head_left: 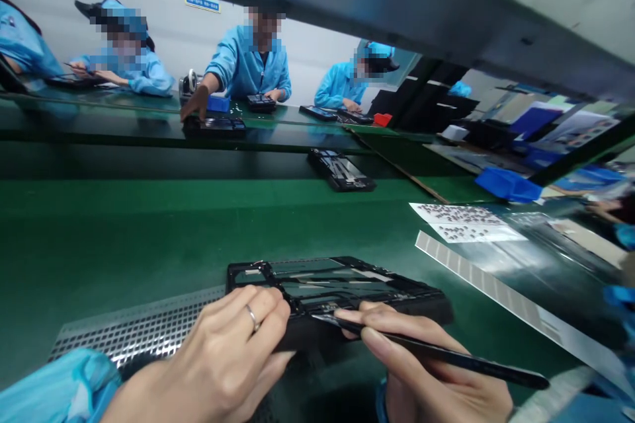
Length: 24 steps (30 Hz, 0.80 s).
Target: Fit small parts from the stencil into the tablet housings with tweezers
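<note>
A black electronic device housing (342, 281), with its inner parts showing, sits on the green bench in front of me. My left hand (223, 344) grips its near left edge, fingers curled over the rim and thumb below; a ring is on one finger. In my right hand (421, 350) is a pair of black tweezers (446, 351), pinched between thumb and fingers. Their pointed tip reaches the near edge of the housing, close to my left fingers. Whether anything tiny is in the tip I cannot tell. Under the housing's left side lies a sheet with a dark square grid (149, 320).
To the right lie a long pale strip (496, 287) and a white sheet of small dark pieces (461, 221). Another opened device (342, 170) rests farther back, near a blue tray (508, 184). Several co-workers in blue sit opposite. A beam (446, 20) crosses overhead.
</note>
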### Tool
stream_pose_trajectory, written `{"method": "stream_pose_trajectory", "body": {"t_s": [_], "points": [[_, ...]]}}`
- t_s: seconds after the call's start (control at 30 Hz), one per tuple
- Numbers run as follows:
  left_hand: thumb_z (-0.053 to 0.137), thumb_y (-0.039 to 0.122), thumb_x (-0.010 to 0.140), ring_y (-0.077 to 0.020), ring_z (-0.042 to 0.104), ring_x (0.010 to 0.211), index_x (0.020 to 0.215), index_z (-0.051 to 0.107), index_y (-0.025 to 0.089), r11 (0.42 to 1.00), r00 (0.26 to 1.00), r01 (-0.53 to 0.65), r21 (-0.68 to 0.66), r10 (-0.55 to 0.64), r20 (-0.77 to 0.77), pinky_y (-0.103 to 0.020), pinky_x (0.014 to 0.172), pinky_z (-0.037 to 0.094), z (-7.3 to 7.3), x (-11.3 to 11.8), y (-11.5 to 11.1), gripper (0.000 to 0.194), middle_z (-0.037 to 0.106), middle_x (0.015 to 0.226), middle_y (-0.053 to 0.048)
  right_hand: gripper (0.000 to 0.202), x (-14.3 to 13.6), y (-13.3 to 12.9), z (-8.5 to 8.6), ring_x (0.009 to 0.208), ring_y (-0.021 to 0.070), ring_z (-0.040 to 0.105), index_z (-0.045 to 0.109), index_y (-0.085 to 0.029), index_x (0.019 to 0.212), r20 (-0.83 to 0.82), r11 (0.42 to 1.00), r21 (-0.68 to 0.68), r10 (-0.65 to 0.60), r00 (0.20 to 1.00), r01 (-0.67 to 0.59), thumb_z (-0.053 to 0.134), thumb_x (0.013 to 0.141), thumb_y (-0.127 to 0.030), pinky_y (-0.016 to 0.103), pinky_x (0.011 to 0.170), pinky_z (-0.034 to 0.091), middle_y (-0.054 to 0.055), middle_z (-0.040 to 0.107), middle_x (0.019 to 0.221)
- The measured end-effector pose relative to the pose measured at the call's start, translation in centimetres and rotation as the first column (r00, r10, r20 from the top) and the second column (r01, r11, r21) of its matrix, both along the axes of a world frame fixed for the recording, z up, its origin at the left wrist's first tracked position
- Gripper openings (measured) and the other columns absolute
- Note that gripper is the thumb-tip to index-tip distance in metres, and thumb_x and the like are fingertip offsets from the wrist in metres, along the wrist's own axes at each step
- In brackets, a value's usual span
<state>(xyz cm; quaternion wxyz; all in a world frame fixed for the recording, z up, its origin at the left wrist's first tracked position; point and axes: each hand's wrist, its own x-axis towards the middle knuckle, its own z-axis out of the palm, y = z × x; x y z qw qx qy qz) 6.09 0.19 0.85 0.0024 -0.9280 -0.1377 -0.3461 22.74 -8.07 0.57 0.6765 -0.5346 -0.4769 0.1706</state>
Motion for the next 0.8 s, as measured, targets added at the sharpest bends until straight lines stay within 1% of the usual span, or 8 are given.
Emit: {"method": "stream_pose_trajectory", "body": {"t_s": [0.1,0.2,0.3,0.4,0.43,0.6,0.67,0.8], "points": [[0.029,0.015,0.09,-0.0143,0.06,0.085,0.096,0.053,0.008,1.0,1.0,-0.001,-0.019,0.001,-0.02,-0.021,0.078,0.047,-0.2,-0.08,-0.05,0.026,0.064,0.091,-0.007,0.028,-0.09,0.07,-0.02,0.068,0.013,0.063,0.071,-0.025,0.076,0.022,1.0,0.012,0.001,1.0,-0.001,0.063,0.064,-0.001,0.018,0.072,0.049,-0.003,0.07,0.073],[0.03,0.014,0.089,-0.015,0.061,0.081,0.093,0.053,0.008,1.0,1.0,-0.005,-0.022,0.005,0.012,-0.022,0.075,0.049,-0.33,0.12,-0.15,0.025,0.064,0.087,-0.007,0.029,-0.13,-0.01,0.02,0.068,0.0139,0.063,0.071,-0.025,0.077,0.05,1.0,0.013,0.001,0.999,-0.001,0.062,0.065,-0.001,0.02,0.071,0.05,-0.002,0.07,0.073],[0.031,0.014,0.088,-0.0154,0.061,0.076,0.091,0.053,0.008,1.0,0.998,-0.006,-0.025,0.008,0.06,-0.023,0.07,0.05,-0.33,0.42,-0.25,0.023,0.064,0.082,-0.007,0.029,-0.18,-0.05,0.02,0.07,0.0121,0.063,0.07,-0.025,0.079,0.066,1.0,0.022,0.005,0.998,-0.007,0.061,0.067,0.0,0.017,0.073,0.049,-0.004,0.07,0.075],[0.029,0.014,0.089,-0.0159,0.061,0.076,0.092,0.053,0.008,0.999,0.999,-0.025,-0.022,0.026,0.044,-0.023,0.069,0.05,-0.32,0.52,-0.3,0.024,0.064,0.083,-0.008,0.03,-0.2,-0.02,-0.02,0.072,0.0101,0.063,0.07,-0.026,0.08,0.059,0.999,0.043,0.016,0.998,-0.018,0.06,0.068,0.0,0.015,0.075,0.047,-0.006,0.07,0.076],[0.029,0.014,0.089,-0.0158,0.061,0.076,0.092,0.052,0.008,0.999,0.999,-0.028,-0.023,0.028,0.038,-0.023,0.069,0.05,-0.38,0.53,-0.29,0.024,0.064,0.084,-0.008,0.03,-0.19,-0.01,-0.03,0.072,0.0097,0.062,0.07,-0.026,0.08,0.056,0.999,0.045,0.016,0.998,-0.019,0.06,0.068,0.0,0.014,0.076,0.047,-0.007,0.07,0.076],[0.032,0.015,0.088,-0.0152,0.061,0.072,0.091,0.05,0.009,1.0,0.995,-0.014,-0.023,0.016,0.1,-0.024,0.067,0.051,-0.96,0.6,-0.21,0.02,0.063,0.08,-0.006,0.031,-0.12,0.0,0.07,0.071,0.0078,0.062,0.07,-0.029,0.08,0.089,1.0,0.017,-0.005,0.996,0.004,0.061,0.068,-0.001,0.011,0.076,0.046,-0.007,0.07,0.076],[0.033,0.015,0.087,-0.0154,0.061,0.072,0.092,0.05,0.008,0.999,0.996,-0.008,-0.034,0.011,0.089,-0.024,0.067,0.051,-1.04,0.67,-0.18,0.019,0.063,0.08,-0.007,0.032,-0.12,-0.02,0.08,0.07,0.0086,0.062,0.07,-0.029,0.08,0.096,1.0,0.011,-0.017,0.995,0.016,0.061,0.067,-0.001,0.012,0.076,0.047,-0.007,0.07,0.075],[0.033,0.015,0.088,-0.0155,0.061,0.071,0.092,0.05,0.009,0.999,0.995,-0.004,-0.032,0.008,0.103,-0.024,0.066,0.051,-0.81,0.75,-0.12,0.019,0.063,0.079,-0.006,0.032,-0.12,-0.1,0.01,0.067,0.0122,0.063,0.07,-0.029,0.079,0.099,0.999,0.018,-0.038,0.994,0.036,0.061,0.066,0.0,0.02,0.075,0.049,-0.006,0.07,0.074]]}}
